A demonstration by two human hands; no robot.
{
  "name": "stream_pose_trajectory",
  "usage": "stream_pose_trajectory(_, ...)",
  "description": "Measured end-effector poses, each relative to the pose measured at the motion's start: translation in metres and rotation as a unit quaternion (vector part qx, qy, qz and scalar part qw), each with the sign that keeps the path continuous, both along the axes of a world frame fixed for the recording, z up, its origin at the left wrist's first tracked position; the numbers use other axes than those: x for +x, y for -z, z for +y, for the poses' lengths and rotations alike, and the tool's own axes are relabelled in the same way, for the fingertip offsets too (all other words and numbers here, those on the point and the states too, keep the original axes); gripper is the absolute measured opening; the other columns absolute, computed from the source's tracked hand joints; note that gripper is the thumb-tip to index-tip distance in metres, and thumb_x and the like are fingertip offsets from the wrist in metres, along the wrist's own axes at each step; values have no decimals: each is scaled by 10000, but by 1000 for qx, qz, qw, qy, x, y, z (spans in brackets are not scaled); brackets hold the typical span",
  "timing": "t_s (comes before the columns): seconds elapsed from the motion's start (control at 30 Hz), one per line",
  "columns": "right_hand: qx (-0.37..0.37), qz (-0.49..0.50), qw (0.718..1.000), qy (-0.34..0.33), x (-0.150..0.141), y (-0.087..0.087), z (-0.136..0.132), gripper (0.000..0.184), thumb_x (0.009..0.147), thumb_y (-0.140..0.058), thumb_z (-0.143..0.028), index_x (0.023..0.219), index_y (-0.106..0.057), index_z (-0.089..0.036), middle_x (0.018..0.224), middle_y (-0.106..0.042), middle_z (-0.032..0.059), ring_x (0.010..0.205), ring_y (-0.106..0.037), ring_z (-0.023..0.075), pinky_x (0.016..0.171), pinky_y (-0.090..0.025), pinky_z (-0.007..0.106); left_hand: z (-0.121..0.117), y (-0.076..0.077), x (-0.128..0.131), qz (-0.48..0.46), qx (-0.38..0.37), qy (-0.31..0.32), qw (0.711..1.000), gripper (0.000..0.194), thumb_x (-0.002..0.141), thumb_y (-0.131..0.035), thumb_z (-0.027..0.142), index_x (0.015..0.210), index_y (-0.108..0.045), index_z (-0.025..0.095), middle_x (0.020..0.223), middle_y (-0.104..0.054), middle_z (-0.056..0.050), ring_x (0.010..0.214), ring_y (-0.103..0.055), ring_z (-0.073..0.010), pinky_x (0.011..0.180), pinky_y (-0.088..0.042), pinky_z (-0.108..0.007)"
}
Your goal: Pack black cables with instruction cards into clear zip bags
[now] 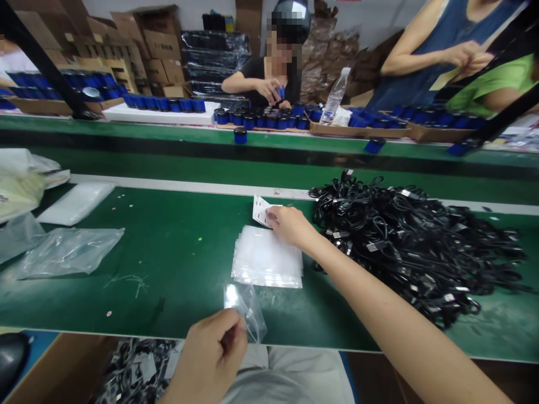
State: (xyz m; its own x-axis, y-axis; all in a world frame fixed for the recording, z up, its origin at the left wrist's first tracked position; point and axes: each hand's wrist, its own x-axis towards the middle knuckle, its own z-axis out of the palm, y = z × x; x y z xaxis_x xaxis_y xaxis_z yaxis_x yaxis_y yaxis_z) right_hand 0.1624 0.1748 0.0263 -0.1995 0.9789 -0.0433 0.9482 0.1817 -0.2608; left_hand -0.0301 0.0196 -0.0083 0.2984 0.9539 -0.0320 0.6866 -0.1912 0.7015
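My left hand (214, 348) is closed at the table's near edge, pinching a small clear plastic bag (248, 308) that lies flat and looks thin. Farther out, my right hand (290, 224) has its fingers closed on a white printed card (260, 210) with small dark marks; the card stands tilted. Just below that hand lies a stack of clear plastic bags (267, 258). To the right of my forearm spreads a large pile of coiled black USB cables (391, 241).
Loose plastic bags (71, 252) and a white packet (78, 203) lie at the left. A box of bagged cables (141, 365) stands below the near edge. Across the green table (168, 213), people work among blue jars (240, 135) and a water bottle (336, 95).
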Motion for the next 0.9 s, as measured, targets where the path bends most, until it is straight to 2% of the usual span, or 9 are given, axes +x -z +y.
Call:
stream_pose_trajectory(0.13, -7, 7, 1000, 6, 4, -4, -4, 210, 922, -561, -295, 1064, -606, -147, 1058, -638, 60, 928, -628, 197, 823, -512, 406, 2, 2, -1, -14, -40, -18, 999, 335, 892, -353, 293, 574, -273, 223, 500, -354, 71, 452, -395, -91, 462, -318, -184)
stream_pose_trajectory(0.3, 16, 5, 998, 54, -12, 2, -9, 260, 919, -563, -300, 1123, -574, -140, 1020, -644, 61, 896, -636, 200, 812, -511, 414, -1, 7, 2, -27, -53, -29, 998, 340, 893, -332, 321, 570, -282, 227, 498, -388, 62, 455, -429, -101, 471, -334, -198)
stream_pose_trajectory(0.43, 41, 36, 994, 96, -15, 4, -4, 153, 910, -551, -239, 936, -640, -118, 891, -672, 74, 835, -648, 214, 766, -509, 399, -2, 2, 4, -30, -71, -55, 996, 362, 891, -340, 347, 553, -357, 221, 468, -420, 59, 445, -460, -110, 465, -338, -207)
stream_pose_trajectory(0.5, 59, 72, 990, 107, -7, -1, -8, 187, 905, -509, -197, 829, -658, -114, 793, -680, 101, 799, -656, 249, 731, -499, 392, -2, -3, 4, -54, -97, -84, 990, 382, 889, -361, 371, 545, -417, 214, 440, -448, 58, 426, -472, -111, 458, -345, -206)
stream_pose_trajectory(0.57, 81, 114, 985, 98, 2, -11, -27, 232, 914, -465, -201, 810, -663, -136, 792, -686, 102, 808, -656, 250, 731, -493, 363, -1, -7, 4, -91, -137, -111, 980, 382, 875, -406, 405, 555, -472, 206, 444, -506, 49, 414, -495, -111, 447, -367, -201)
stream_pose_trajectory(0.67, 100, 214, 971, 30, 11, -21, -85, 164, 898, -514, -260, 865, -669, -216, 1051, -660, 50, 981, -617, 200, 830, -485, 302, 1, -12, 5, -159, -189, -159, 956, 347, 844, -470, 448, 622, -551, 194, 525, -607, 25, 437, -541, -114, 445, -413, -193)
stream_pose_trajectory(0.7, 84, 320, 943, -8, 12, -20, -108, 147, 876, -544, -249, 819, -676, -217, 1141, -623, 62, 1063, -583, 218, 871, -476, 325, 2, -14, 6, -184, -193, -175, 948, 340, 837, -482, 455, 637, -563, 191, 529, -606, 27, 445, -543, -114, 449, -421, -190)
stream_pose_trajectory(0.77, 0, 448, 894, -17, 9, -13, -150, 127, 859, -562, -238, 850, -688, -229, 1276, -538, 82, 1184, -510, 246, 938, -454, 376, 3, -19, 10, -225, -182, -203, 935, 344, 826, -498, 456, 614, -543, 189, 497, -555, 46, 451, -524, -105, 450, -416, -176)
stream_pose_trajectory(0.9, -126, 535, 833, 58, -5, 18, -191, 136, 825, -560, -229, 883, -682, -216, 1244, -531, 119, 1244, -442, 273, 874, -495, 367, 5, -26, 19, -253, -175, -225, 925, 323, 809, -508, 403, 571, -489, 186, 499, -476, 72, 453, -470, -80, 429, -368, -146)
